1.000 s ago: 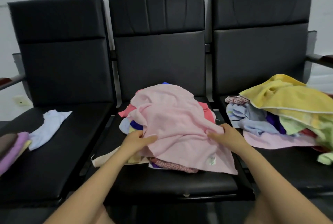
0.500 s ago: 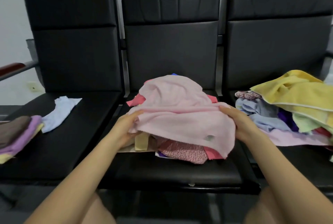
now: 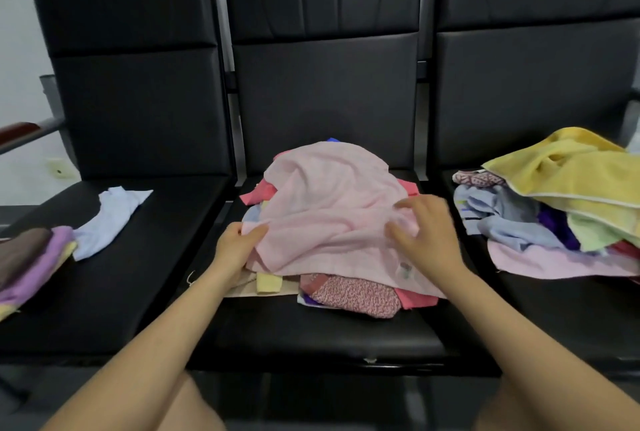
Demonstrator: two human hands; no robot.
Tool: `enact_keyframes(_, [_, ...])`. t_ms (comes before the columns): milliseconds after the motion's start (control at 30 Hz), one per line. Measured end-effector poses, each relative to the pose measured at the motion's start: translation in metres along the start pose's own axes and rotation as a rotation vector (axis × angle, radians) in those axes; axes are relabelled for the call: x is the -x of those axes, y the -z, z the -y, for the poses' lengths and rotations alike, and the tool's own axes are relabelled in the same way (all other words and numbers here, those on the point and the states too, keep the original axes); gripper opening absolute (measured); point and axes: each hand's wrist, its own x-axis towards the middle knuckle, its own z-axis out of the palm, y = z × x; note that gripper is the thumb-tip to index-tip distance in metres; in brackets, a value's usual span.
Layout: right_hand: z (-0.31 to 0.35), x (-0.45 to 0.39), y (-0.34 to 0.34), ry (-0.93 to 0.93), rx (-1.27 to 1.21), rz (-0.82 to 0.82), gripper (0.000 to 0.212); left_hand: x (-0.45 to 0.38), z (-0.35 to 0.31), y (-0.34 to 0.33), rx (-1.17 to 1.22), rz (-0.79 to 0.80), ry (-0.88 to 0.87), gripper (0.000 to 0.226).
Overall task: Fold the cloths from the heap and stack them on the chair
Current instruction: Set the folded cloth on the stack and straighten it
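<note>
Cloth stack sits at nine o'clock. Left hand pinches the pink towel atop the middle heap; right hand, fingers spread and blurred, touches it at three o'clock. Soft, light, floppy: best taken by corners.

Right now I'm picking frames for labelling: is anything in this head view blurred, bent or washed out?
Head view: the right hand is smeared by motion blur, while the left hand pinching the pale pink towel looks sharper; the black padded chair backs bow outward from wide-angle distortion; lighting is soft and even, with only faint sheen on the seats.
</note>
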Motion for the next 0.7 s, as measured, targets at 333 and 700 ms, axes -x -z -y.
enact_keyframes(333, [0.029, 0.018, -0.026, 0.156, -0.008, 0.428, 0.022, 0.05, -0.023, -0.032, -0.437, 0.106, -0.811, 0.006])
enact_keyframes(700, [0.028, 0.002, 0.038, -0.202, -0.416, 0.564, 0.011, 0.049, -0.03, -0.048, -0.596, 0.363, -0.862, 0.024])
